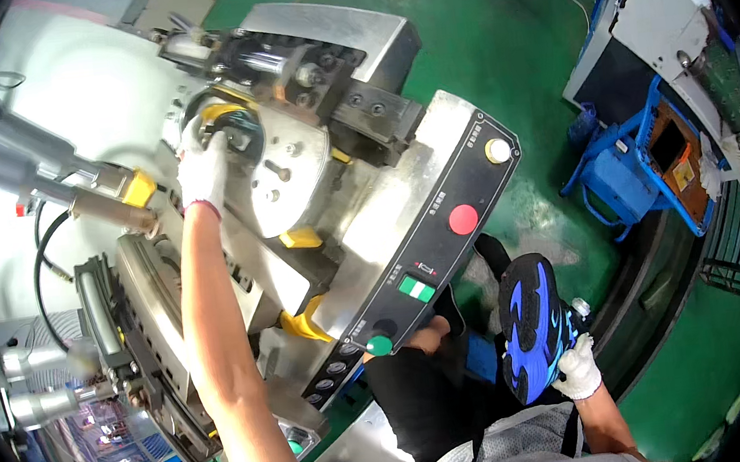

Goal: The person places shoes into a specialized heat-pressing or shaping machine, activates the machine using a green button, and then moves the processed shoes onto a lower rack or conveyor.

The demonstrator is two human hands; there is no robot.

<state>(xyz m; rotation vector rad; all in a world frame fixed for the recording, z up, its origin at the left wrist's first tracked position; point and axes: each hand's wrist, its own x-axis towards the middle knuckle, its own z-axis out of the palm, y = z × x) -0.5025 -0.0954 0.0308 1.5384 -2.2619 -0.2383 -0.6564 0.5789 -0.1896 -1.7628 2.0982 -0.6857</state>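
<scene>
My left hand (204, 169), in a white glove, reaches far into the machine (290, 172). Its fingers are bent at the edge of a dark rounded piece (245, 138) seated beside a yellow pad; the glove covers what they grip. Low on the right, my right hand (577, 369), also gloved in white, grips a shoe (532, 327). The shoe's black sole with blue and violet patches faces up, and its upper is mostly hidden beneath.
A control panel (429, 236) with a red button (463, 219) and a green knob (379, 345) edges the machine in front of me. At left stand metal cylinders (28, 154) and hoses. A blue chair (621, 177) stands at right on the green floor.
</scene>
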